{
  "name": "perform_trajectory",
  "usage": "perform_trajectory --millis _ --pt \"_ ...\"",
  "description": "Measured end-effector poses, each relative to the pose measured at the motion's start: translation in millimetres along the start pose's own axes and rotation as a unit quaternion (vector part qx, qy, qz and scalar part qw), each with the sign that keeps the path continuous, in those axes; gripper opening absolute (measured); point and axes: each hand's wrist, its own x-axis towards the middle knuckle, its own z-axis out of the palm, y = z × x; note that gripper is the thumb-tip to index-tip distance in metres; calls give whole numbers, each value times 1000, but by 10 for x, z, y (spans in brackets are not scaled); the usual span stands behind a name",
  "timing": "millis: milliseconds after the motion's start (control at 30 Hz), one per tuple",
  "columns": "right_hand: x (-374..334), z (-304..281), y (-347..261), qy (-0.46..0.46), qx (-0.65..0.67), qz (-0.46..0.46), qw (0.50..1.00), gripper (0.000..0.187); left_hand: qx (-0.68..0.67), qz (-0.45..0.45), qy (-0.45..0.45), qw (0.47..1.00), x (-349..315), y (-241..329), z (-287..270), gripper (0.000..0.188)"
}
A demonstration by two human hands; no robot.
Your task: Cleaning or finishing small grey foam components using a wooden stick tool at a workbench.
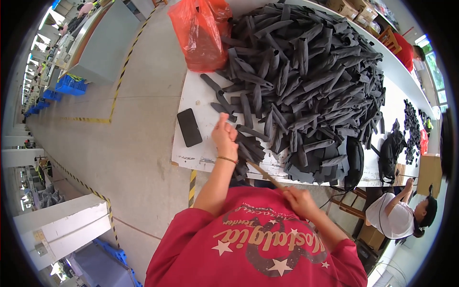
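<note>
My right hand (301, 202) is closed round the near end of a thin, flat wooden stick (266, 174), held close to my shirt. The stick slants up and left, its far end reaching dark grey cloth pieces (251, 148) at the table's front edge. Right by those pieces, my left hand (224, 136) is raised with its fingers curled in; whatever it grips is hidden. Loose rolled dark tubes (224, 101) lie just beyond it. A huge heap of similar dark grey cloth tubes (306, 71) covers the table to the right, with flat dark pieces (318, 162) stacked at its front.
A black phone (190, 127) lies on the white table (203, 160) at left. Behind it stands a red plastic bag (201, 38). A black bag (354, 162) sits at the front edge. Another person (397, 215) works at far right. Striped tape (125, 71) marks the floor.
</note>
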Motion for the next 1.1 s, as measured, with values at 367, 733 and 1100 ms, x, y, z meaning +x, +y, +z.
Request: perform_trajectory --millis 367,733,1100 --pt "1381 372 -210 283 255 -15 925 11 0 -73 12 997 -326 -252 231 20" --pt "1980 91 -556 327 170 -81 926 12 280 -116 -409 861 -594 -37 24 31" --pt "2920 -342 -451 336 162 -6 928 35 430 -11 -354 831 -592 -91 -640 15"
